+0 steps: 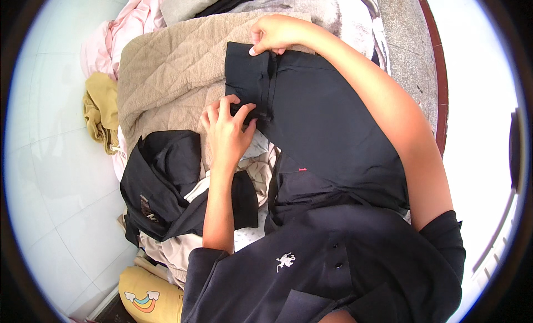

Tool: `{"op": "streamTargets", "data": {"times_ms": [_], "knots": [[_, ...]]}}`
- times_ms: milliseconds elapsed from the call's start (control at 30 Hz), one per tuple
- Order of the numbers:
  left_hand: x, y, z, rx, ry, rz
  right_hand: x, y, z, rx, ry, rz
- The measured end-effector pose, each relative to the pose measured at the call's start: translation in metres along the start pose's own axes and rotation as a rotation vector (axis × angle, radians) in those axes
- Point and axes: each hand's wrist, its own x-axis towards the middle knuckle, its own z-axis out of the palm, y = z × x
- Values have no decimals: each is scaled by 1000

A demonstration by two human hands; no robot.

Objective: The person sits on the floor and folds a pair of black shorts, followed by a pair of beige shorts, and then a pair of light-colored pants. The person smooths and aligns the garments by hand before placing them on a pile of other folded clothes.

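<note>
A black cloth garment (325, 110) lies over the person's lap and the beige quilted blanket, its far left end turned back in a folded band (246, 71). My right hand (277, 33) pinches the band's far edge between thumb and curled fingers. At the band's near corner is my left hand (228, 125), fingers bent and spread, fingertips resting on the black cloth; whether they pinch it cannot be told. A small red stitched mark (302, 170) shows on the black cloth nearer the body.
The beige quilted blanket (166, 69) spreads beneath. A crumpled black garment (166, 185) lies to the left, with pale cloths under it. Farther left are a pink cloth (125, 27) and an olive garment (101, 108). A yellow cushion-like item (150, 296) with a rainbow is at lower left.
</note>
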Motion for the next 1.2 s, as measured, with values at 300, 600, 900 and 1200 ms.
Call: {"op": "streamTargets", "data": {"times_ms": [300, 600, 900, 1200], "knots": [[-7, -12, -5, -48, 116, 182, -5, -1, -6, 249, -111, 23], [-34, -3, 4, -114, -2, 290, -19, 9, -23, -100, -287, 202], [-11, -2, 1, -604, 153, -353, -21, 3, -3, -365, 43, -116], [15, -49, 18, -555, -405, -533, -3, -2, 40, -344, 44, -186]]}}
